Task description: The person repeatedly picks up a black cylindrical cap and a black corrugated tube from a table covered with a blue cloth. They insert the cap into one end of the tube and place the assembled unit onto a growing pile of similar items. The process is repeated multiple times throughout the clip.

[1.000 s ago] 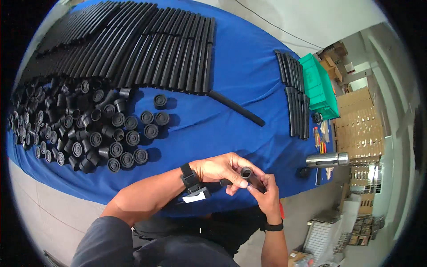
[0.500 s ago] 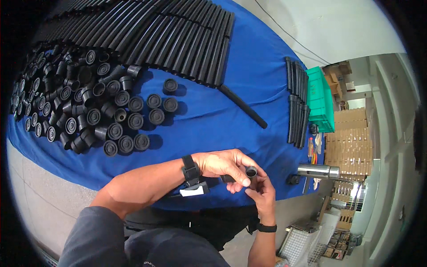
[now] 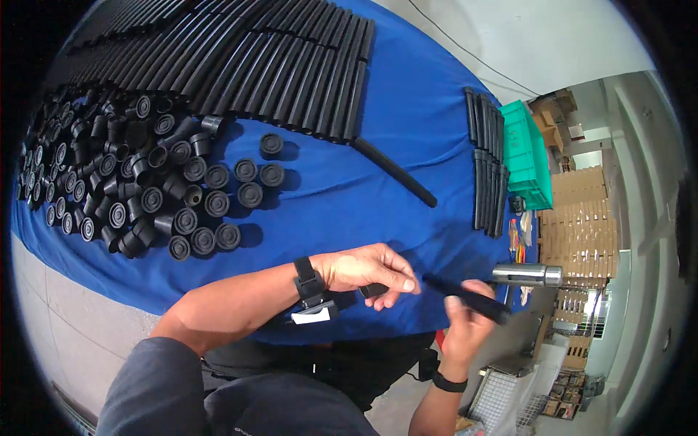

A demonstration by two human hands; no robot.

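Note:
Over the table's front edge, my left hand [image 3: 367, 269] is closed around a small black cap [image 3: 374, 290]; most of that cap is hidden by the palm and fingers. To its right, my right hand [image 3: 469, 327] grips a black tube [image 3: 476, 300], blurred by motion and slanting down to the right. The tube's left end lies close to my left fingertips, apart from them. Loose black rubber caps [image 3: 217, 203] are heaped on the left of the table, several standing singly at the pile's right side.
Long rows of black tubes [image 3: 320, 87] lie at the back on the blue cloth [image 3: 327, 196]. A single tube [image 3: 395, 172] lies slanted in front of them. Farther right are short tubes [image 3: 481, 189], a green crate [image 3: 525, 156] and a metal cylinder [image 3: 527, 274].
My right hand has moved right, away from my left hand, and the tube has swung from end-on to lengthwise. My left hand keeps the cap almost in place.

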